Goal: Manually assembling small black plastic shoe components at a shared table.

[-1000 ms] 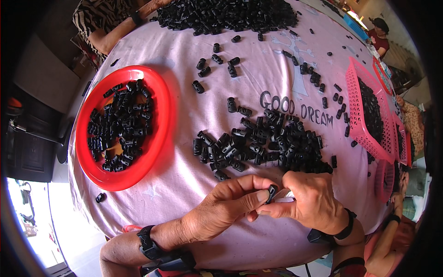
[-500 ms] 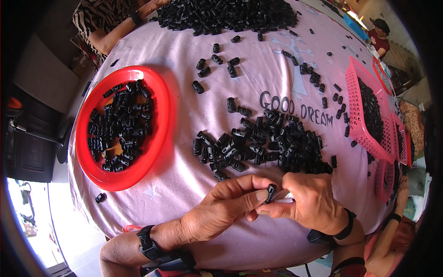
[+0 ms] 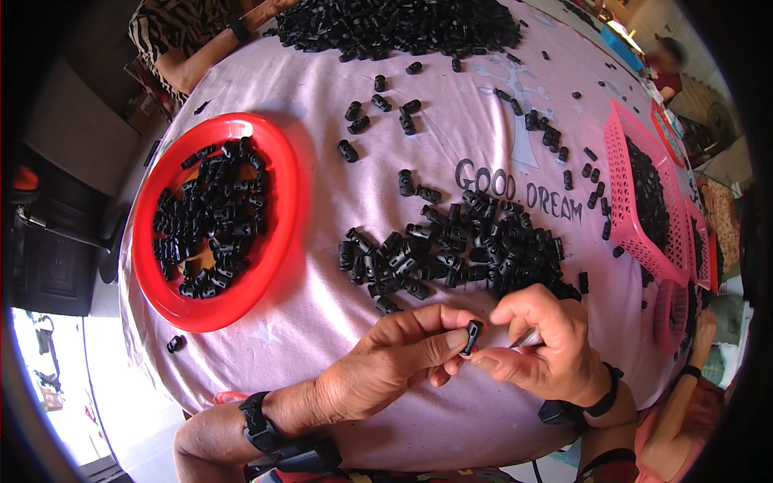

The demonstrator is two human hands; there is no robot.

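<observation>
Between the thumb and fingers of my left hand (image 3: 378, 354) is a small black plastic cord lock (image 3: 472, 336), tilted upward. Close on its right, my right hand (image 3: 555, 346) is curled round a slim, pale, blade-like tool (image 3: 528, 338); most of it is hidden by the fingers. The right thumb tip lies near the bottom of the cord lock, and I cannot tell whether it touches. Just beyond both hands lies a heap of similar black cord locks (image 3: 483, 258). More of them fill a red round tray (image 3: 283, 185) at the left.
A pink-white printed cloth (image 3: 322, 201) covers the table. At the far side rises a large black heap (image 3: 394, 32), with a co-worker's arm (image 3: 193, 68) beside it. Pink baskets (image 3: 624, 193) stand at the right, near another person's arm (image 3: 672, 410). Loose pieces are scattered between.
My right hand has drawn the pale tool back from the cord lock, and its index finger has lifted. My left hand keeps its hold in nearly the same place.
</observation>
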